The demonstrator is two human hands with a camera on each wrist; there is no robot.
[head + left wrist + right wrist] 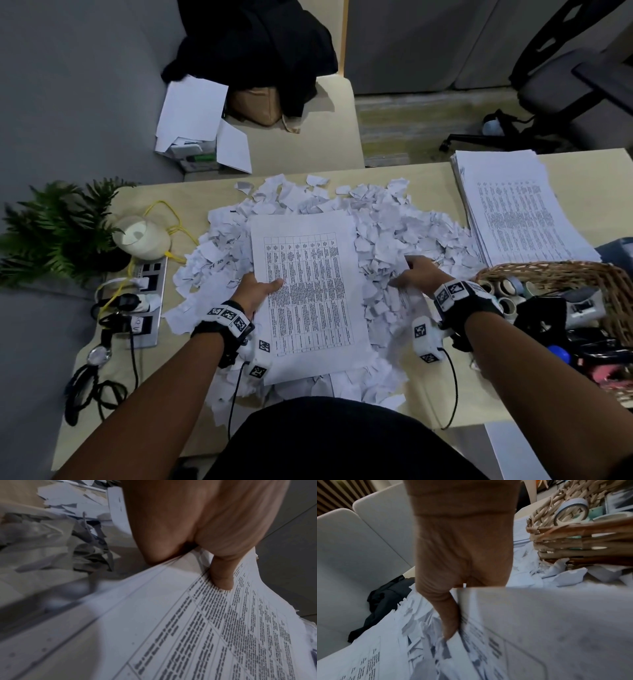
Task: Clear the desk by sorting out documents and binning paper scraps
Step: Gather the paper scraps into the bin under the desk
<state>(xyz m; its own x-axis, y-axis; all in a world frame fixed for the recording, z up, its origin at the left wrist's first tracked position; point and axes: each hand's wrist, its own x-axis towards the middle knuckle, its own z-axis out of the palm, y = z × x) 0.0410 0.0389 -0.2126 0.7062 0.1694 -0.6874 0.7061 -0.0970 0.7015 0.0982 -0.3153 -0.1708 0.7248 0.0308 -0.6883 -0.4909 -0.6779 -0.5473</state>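
A printed sheet with a table lies on top of a wide heap of torn paper scraps in the middle of the desk. My left hand pinches the sheet's left edge, thumb on top of the print. My right hand is down in the scraps to the right of that sheet and grips another printed sheet there, thumb against its edge. A tidy stack of printed documents sits at the desk's back right.
A wicker basket with tape rolls stands at the right, close to my right wrist. On the left are a fern, a white pot, a power strip with cables and a watch. Loose papers and a black bag lie beyond the desk.
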